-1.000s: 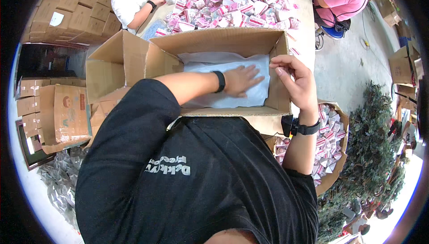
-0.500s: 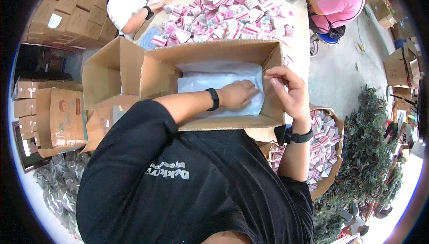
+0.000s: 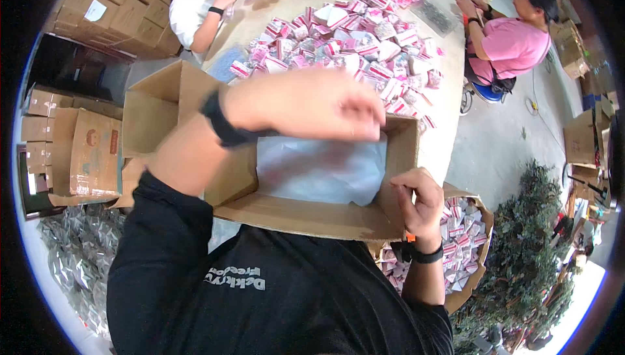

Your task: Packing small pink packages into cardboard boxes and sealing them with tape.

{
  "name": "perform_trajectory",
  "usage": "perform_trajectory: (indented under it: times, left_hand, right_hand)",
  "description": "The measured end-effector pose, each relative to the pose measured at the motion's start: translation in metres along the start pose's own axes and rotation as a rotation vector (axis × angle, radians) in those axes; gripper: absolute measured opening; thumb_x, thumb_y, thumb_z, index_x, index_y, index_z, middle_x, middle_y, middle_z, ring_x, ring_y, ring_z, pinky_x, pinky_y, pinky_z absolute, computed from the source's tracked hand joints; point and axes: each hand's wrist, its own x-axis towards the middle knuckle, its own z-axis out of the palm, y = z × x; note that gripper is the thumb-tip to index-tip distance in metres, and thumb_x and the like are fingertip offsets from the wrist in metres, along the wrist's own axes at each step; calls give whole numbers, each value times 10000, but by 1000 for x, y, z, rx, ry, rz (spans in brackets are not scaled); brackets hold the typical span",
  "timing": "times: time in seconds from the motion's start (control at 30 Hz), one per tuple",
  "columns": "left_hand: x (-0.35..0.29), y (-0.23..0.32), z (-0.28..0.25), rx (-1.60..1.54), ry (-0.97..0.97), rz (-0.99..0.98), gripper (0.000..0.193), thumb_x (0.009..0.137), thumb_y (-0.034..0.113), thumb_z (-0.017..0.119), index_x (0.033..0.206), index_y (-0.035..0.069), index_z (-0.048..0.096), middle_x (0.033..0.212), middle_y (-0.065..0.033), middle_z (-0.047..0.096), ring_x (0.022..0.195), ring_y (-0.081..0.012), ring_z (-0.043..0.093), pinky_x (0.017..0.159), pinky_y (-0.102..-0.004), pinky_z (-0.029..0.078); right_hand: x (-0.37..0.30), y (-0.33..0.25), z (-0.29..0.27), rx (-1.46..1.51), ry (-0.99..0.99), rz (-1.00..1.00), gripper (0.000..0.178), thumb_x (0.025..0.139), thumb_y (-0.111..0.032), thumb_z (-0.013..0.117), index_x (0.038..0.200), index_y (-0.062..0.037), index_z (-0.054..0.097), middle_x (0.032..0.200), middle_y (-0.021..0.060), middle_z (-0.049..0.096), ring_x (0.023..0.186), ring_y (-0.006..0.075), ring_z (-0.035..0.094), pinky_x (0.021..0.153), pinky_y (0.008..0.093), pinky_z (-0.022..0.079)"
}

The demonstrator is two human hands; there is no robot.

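Observation:
An open cardboard box (image 3: 312, 223) stands right in front of me, a crumpled whitish plastic liner (image 3: 319, 173) spread over its bottom. My left hand (image 3: 306, 104) is raised across the far rim of the box, and motion blur smears its fingers. On the right side wall, my right hand (image 3: 422, 204) bends its fingers and thumb over the rim. Beyond the box, small clear packets with pink-and-white labels (image 3: 351, 36) lie heaped on the table (image 3: 446, 137).
More packets fill a second carton (image 3: 465, 244) by my right arm. Another open carton (image 3: 151, 111) adjoins the box's left. One person in white (image 3: 202, 7) and one in pink (image 3: 514, 42) sit at the table. Artificial greenery (image 3: 521, 238) stands at the right.
My left hand has risen from the liner inside the box to above its far rim. My right hand has come lower, onto the right wall. The view has shifted, showing more table.

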Motion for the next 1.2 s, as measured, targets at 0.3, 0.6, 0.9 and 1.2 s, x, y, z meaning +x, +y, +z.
perform_trajectory:
  times: [0.3, 0.6, 0.9, 1.2]
  left_hand:
    - [-42, -268, -165, 431, 437, -466, 331, 914, 286, 672, 1127, 43, 604, 937, -36, 657, 833, -108, 604, 749, -265, 485]
    - [39, -392, 31, 616, 23, -423, 816, 713, 397, 814, 1395, 112, 467, 1312, -194, 522, 1304, -430, 416, 990, -538, 437]
    - [24, -419, 45, 519, 312, -309, 360, 789, 254, 744, 1036, 46, 586, 981, -145, 670, 1041, -390, 593, 816, -465, 491]
    - [-19, -305, -75, 418, 495, -187, 311, 790, 98, 704, 1077, 19, 611, 953, -228, 658, 925, -404, 630, 776, -459, 494]
  right_hand:
    - [5, -30, -10, -685, 82, 28, 511, 770, 23, 659, 1270, -25, 560, 1236, 225, 580, 1016, 321, 614, 856, 367, 493]
    - [-7, -27, -24, -130, 12, 809, 700, 880, 76, 509, 1523, 26, 236, 1523, 183, 377, 1368, 216, 414, 1122, 334, 319]
    - [-10, -27, -13, -182, 113, 729, 683, 891, 61, 521, 1518, 29, 251, 1523, 180, 379, 1381, 215, 392, 1130, 333, 304]
    - [-35, 15, -47, 40, 114, 586, 666, 845, 74, 487, 1490, 38, 325, 1462, 147, 457, 1324, 203, 449, 1115, 335, 326]
